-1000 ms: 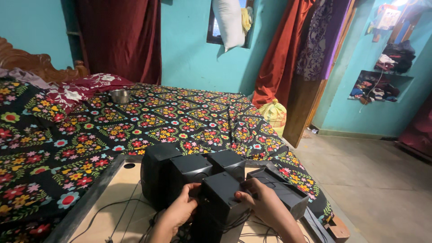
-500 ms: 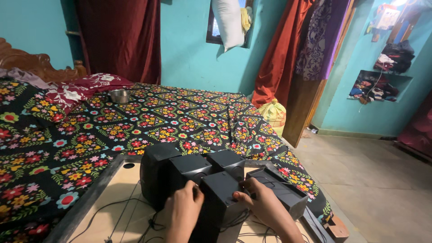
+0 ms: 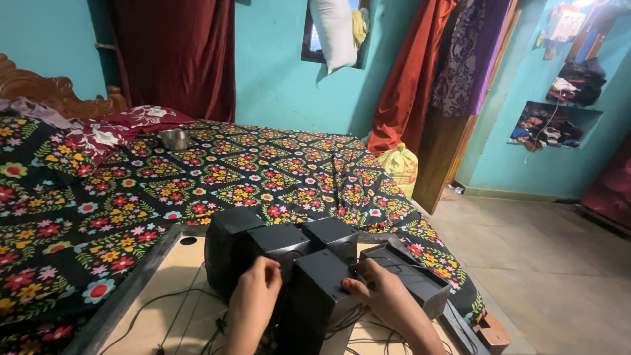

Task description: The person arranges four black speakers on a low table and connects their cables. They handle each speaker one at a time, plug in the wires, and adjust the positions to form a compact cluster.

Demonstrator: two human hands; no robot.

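Both hands on cluster of black speaker boxes, bare wooden board [image 3: 164, 296] beneath.

Left hand [image 3: 255, 292] curled loosely, fingers resting against side of nearest small speaker [image 3: 319, 299].

Right hand [image 3: 381, 299] grips same speaker's other side, thumb pressed on its face.

Larger rounded speaker [image 3: 227, 250] just beyond left hand.

Flat black unit [image 3: 411, 276] beside right hand.

Cables trail below hands.

Floral bedspread [image 3: 197, 171] stretches beyond, steel bowl [image 3: 174, 139] far off.

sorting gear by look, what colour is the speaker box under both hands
Black, matte; the speaker box shows best in the head view, left hand and right hand on its sides.
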